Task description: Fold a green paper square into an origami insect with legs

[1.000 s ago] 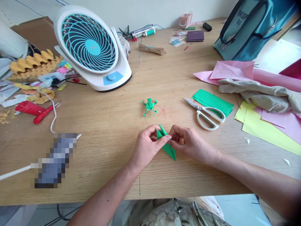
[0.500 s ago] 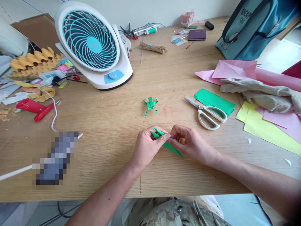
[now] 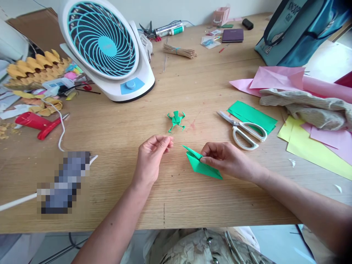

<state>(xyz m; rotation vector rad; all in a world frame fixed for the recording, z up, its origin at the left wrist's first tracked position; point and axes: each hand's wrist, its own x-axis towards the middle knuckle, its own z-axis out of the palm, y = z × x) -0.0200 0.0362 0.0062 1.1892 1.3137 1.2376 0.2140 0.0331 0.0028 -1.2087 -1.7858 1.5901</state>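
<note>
Wooden table (image 3: 110, 128), right hand (image 3: 227, 158) pinching folded green paper (image 3: 204, 168), left hand (image 3: 150, 157) seemingly pinched together

Brt lt, soft shdws; glare upper-R.

Folded green paper (image 3: 202, 168) in the right fingers (image 3: 211, 161), left hand (image 3: 150, 157) apart, green frog (image 3: 176, 119) beyond

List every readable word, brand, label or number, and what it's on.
"SNOOP": bag; any further letter is unclear, and the smaller line below is too blurred to read surely.
Fan hub: faint mark, too blurred.
Tube: any print too small.
No numbers readable.
</note>
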